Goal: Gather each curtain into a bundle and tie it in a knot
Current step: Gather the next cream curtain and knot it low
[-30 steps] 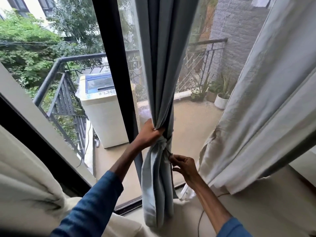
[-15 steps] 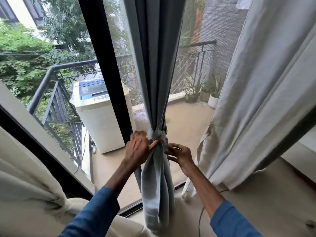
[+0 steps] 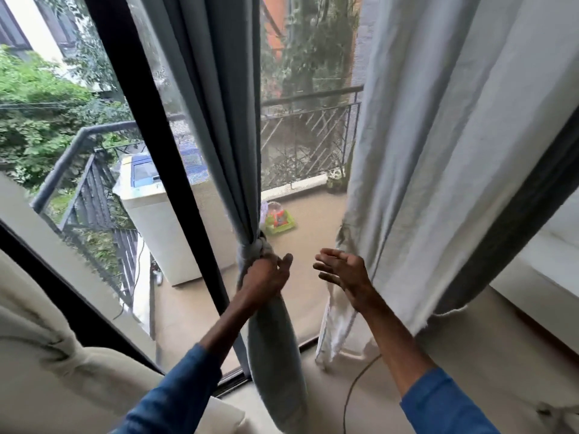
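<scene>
Left hand (image 3: pixel 266 277) gripped the gray curtain (image 3: pixel 219 120) right under the knot (image 3: pixel 258 245). Its fingers were curled round the cloth and its thumb poked out to the right. The fingertips were hidden behind the bundle.

To the right of the knot and apart from it was the right hand (image 3: pixel 343 270). Its fingers were straight and spread, and it held nothing. Its back was close to the white curtain (image 3: pixel 438 151), and it was hard to tell if it touched the cloth.

Above the knot, the gray curtain went up in tight folds, and its top was cut off by the picture edge. Below the knot, the rest hung down like a fat roll. Its very end was cut off at the bottom edge.

Right of the knot, the white curtain hung loose. Its top and its far side were out of the picture.

Left of the knot stood a black window frame (image 3: pixel 150 136). It hid part of a white washing machine (image 3: pixel 163 233) out on the balcony. Just above and to the right of the knot, behind the glass, lay a green toy (image 3: pixel 279 219), too blurry to make out well. Higher above the knot ran a dark railing (image 3: pixel 310 133). Below and to the right of the knot, a thin cable (image 3: pixel 354 386) lay on the floor, and its end ran out of the picture. Far to the lower left of the knot was a cream cushion (image 3: pixel 47 355), only partly seen.
</scene>
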Demonstrator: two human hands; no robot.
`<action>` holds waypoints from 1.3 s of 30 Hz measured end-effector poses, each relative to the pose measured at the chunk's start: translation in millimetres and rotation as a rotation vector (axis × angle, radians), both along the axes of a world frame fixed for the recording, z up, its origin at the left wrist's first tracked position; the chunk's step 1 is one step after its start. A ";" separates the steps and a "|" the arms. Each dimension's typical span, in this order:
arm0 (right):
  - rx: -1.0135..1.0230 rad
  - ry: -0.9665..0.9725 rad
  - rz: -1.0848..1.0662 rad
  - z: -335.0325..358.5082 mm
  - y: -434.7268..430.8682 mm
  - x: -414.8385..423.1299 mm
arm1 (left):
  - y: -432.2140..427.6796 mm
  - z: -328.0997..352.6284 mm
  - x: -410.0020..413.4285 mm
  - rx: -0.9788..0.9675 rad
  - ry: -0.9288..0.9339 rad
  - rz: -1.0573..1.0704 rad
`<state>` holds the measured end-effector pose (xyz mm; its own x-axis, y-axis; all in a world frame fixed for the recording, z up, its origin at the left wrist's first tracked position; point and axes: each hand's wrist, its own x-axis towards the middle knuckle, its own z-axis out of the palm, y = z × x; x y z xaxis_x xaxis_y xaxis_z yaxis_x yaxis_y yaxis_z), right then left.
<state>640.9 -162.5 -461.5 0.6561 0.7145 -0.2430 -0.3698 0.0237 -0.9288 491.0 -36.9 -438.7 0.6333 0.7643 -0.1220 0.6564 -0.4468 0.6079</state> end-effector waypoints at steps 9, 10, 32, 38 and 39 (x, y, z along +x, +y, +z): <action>0.074 -0.361 0.074 124.0 -101.0 83.3 | -87.5 113.2 109.5 0.316 -0.504 -0.024; 0.086 -0.407 0.078 141.3 -110.7 93.6 | -99.6 134.7 121.1 0.328 -0.558 -0.030; 0.415 -1.019 -0.194 509.3 -145.9 228.9 | -115.4 498.3 240.0 0.884 -1.049 0.031; 0.342 -1.163 -0.406 582.5 -130.0 256.6 | -93.2 572.4 244.3 0.953 -1.137 0.105; 0.321 -1.188 -0.444 594.7 -126.9 259.8 | -88.6 584.0 245.4 0.977 -1.142 0.115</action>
<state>900.7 -289.4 133.2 0.5436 0.3006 0.7837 0.7633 0.2114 -0.6105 736.5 -125.4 145.3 -0.0341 0.3021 0.9527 0.1081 -0.9465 0.3040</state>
